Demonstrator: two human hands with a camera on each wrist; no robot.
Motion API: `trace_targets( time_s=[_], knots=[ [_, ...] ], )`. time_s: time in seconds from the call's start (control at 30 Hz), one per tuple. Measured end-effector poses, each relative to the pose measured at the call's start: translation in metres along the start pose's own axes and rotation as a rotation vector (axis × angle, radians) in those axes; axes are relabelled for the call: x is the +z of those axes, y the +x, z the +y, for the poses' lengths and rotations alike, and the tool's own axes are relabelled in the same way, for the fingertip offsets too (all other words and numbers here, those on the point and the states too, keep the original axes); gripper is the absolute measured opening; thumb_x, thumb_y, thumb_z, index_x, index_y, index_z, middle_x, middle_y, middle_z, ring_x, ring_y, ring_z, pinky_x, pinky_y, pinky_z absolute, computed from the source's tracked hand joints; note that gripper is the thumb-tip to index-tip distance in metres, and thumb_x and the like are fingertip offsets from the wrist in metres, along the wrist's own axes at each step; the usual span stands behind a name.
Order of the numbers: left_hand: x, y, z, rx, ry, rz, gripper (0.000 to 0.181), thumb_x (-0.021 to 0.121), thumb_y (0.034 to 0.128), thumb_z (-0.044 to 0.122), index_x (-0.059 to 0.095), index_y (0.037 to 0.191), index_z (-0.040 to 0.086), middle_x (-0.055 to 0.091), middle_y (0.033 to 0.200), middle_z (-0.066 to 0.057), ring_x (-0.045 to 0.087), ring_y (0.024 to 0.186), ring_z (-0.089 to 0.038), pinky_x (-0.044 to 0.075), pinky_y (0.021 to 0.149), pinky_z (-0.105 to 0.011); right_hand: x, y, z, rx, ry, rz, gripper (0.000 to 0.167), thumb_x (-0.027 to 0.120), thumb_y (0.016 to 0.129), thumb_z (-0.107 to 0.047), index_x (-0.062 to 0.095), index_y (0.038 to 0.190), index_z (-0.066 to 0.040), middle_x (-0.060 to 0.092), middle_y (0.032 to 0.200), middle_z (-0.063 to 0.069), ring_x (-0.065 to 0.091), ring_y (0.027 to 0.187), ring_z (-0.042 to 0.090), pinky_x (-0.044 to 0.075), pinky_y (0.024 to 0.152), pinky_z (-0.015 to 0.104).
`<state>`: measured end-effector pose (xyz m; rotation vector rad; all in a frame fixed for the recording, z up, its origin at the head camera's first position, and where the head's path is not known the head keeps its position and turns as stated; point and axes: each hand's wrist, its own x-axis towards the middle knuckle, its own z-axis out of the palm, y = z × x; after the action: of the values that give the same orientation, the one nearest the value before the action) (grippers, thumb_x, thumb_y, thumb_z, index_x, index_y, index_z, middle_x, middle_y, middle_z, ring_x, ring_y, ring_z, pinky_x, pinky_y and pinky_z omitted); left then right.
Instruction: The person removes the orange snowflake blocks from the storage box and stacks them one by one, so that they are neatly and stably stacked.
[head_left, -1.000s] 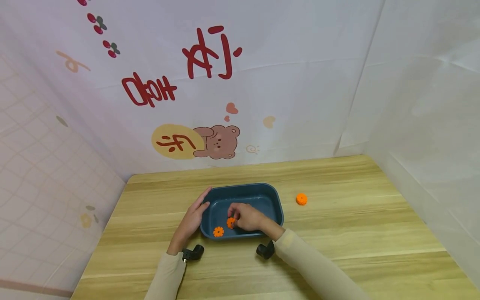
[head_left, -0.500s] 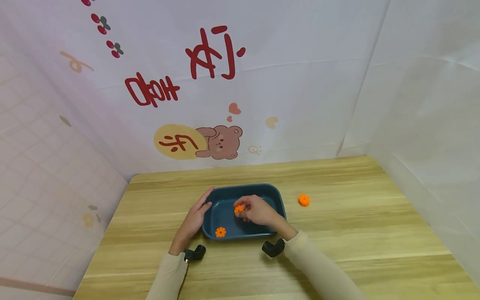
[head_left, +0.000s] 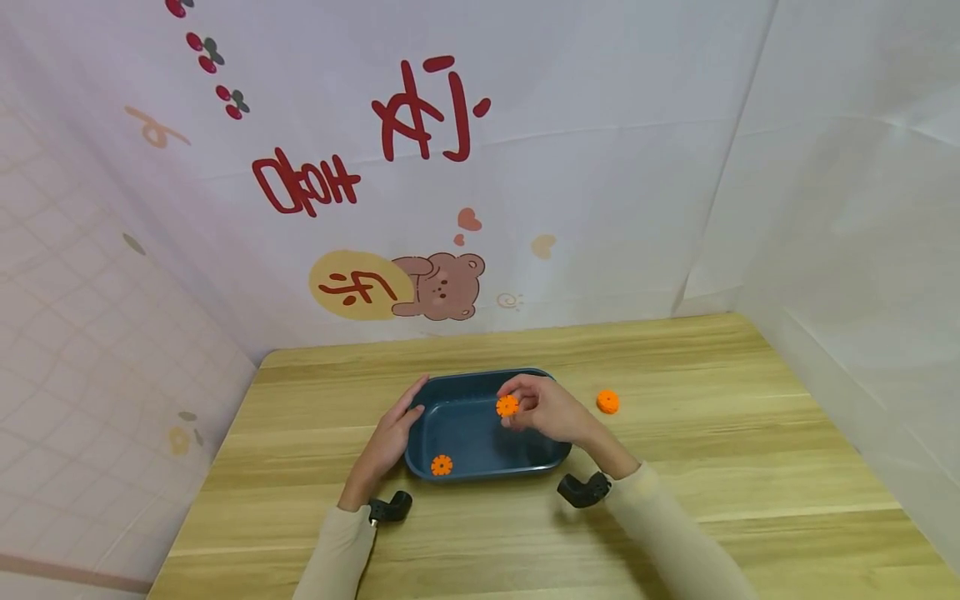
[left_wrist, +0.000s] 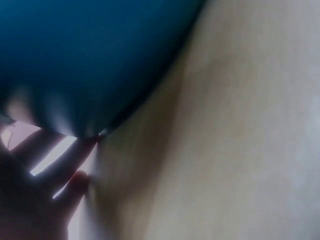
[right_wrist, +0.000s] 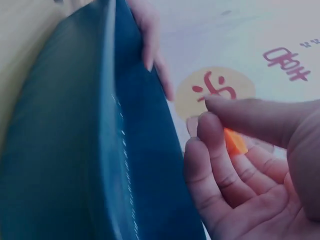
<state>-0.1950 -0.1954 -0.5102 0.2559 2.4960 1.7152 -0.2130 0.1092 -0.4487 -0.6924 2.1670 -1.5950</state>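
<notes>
A dark blue tray (head_left: 480, 475) stands on the table in the head view. My right hand (head_left: 557, 408) is over its right part, pinching an orange notched disc (head_left: 507, 406) between thumb and fingers. From the right wrist, only an orange bit of the disc (right_wrist: 236, 142) shows behind the fingers of my right hand (right_wrist: 250, 175). Another orange notched disc (head_left: 442, 465) lies in the tray's near left corner. My left hand (head_left: 387, 437) rests along the tray's left wall, fingers straight, thumb at the rim. In the left wrist view its dark fingers (left_wrist: 75, 192) touch the blue wall.
To the right of the tray, several orange discs appear stacked in a small pile (head_left: 608, 402) on the wooden table (head_left: 675, 500). A white printed cloth (head_left: 615, 208) stands behind the table. A black wrist camera (head_left: 583, 490) juts from each sleeve.
My right hand has picked up an orange disc from the tray floor and carried it up and to the right. My left hand stays at the tray's left side.
</notes>
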Motion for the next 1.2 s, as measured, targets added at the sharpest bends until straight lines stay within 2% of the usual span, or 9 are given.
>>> trace_targets(
  time_s=[0.13,0.23,0.4,0.57,0.77,0.93,1.1,1.2],
  knots=[
    [0.000,0.000,0.000,-0.004,0.004,-0.001,0.047,0.037,0.1086,0.024,0.031,0.154,0.035,0.025,0.162,0.011,0.016,0.152,-0.019,0.011,0.122,-0.051,-0.012,-0.008,0.002,0.000,-0.027,0.040,0.037,0.080,0.084,-0.016,0.063,0.116,-0.007,0.064,0.090,0.005,0.059,0.074,0.024,0.053,0.067,0.025],
    [0.001,0.000,0.000,-0.007,0.005,0.000,0.047,0.037,0.1086,0.024,0.032,0.154,0.035,0.026,0.162,0.010,0.016,0.152,-0.019,0.011,0.122,-0.051,-0.021,-0.013,0.006,-0.008,-0.009,0.066,0.037,0.081,0.083,-0.017,0.063,0.114,-0.006,0.064,0.090,0.005,0.057,0.073,0.018,0.052,0.066,0.025],
    [0.001,0.000,0.000,-0.012,0.006,-0.002,0.048,0.037,0.1087,0.023,0.031,0.154,0.035,0.025,0.162,0.011,0.016,0.152,-0.019,0.011,0.122,-0.051,-0.037,-0.021,0.014,-0.020,-0.010,0.126,0.036,0.080,0.084,-0.013,0.062,0.113,-0.002,0.064,0.090,0.007,0.057,0.075,0.019,0.051,0.066,0.026],
    [0.001,0.001,0.001,-0.014,0.008,0.003,0.048,0.037,0.1087,0.023,0.032,0.154,0.035,0.025,0.162,0.011,0.016,0.152,-0.019,0.011,0.122,-0.051,-0.052,-0.029,0.027,-0.017,-0.095,0.198,0.033,0.081,0.083,-0.019,0.065,0.109,-0.008,0.058,0.084,0.005,0.050,0.073,0.018,0.041,0.062,0.022],
    [0.002,0.001,0.000,-0.011,0.016,0.002,0.048,0.037,0.1086,0.022,0.033,0.154,0.034,0.026,0.161,0.011,0.016,0.151,-0.018,0.012,0.123,-0.050,-0.067,-0.037,0.044,-0.001,-0.141,0.260,0.030,0.082,0.082,-0.023,0.067,0.106,-0.014,0.052,0.082,0.004,0.046,0.071,0.019,0.035,0.059,0.022],
    [0.002,0.001,-0.001,-0.007,0.016,-0.001,0.048,0.037,0.1086,0.021,0.033,0.154,0.034,0.026,0.161,0.011,0.016,0.151,-0.018,0.011,0.123,-0.051,-0.076,-0.042,0.051,0.004,-0.203,0.304,0.032,0.082,0.083,-0.020,0.066,0.108,-0.011,0.050,0.084,0.007,0.045,0.074,0.019,0.035,0.062,0.023],
    [0.002,0.001,-0.001,-0.007,0.015,-0.003,0.047,0.036,0.1088,0.022,0.032,0.155,0.033,0.025,0.162,0.011,0.015,0.152,-0.017,0.011,0.123,-0.050,-0.086,-0.048,0.060,0.021,-0.218,0.344,0.034,0.080,0.084,-0.016,0.065,0.113,-0.008,0.052,0.090,0.015,0.044,0.075,0.020,0.034,0.061,0.023],
    [0.002,0.001,0.000,-0.005,0.012,-0.003,0.048,0.036,0.1088,0.023,0.032,0.155,0.031,0.025,0.162,0.011,0.015,0.152,-0.018,0.011,0.123,-0.051,-0.091,-0.052,0.066,0.020,-0.229,0.359,0.034,0.080,0.084,-0.016,0.065,0.113,-0.007,0.051,0.091,0.014,0.044,0.075,0.020,0.033,0.059,0.024]
  ],
)
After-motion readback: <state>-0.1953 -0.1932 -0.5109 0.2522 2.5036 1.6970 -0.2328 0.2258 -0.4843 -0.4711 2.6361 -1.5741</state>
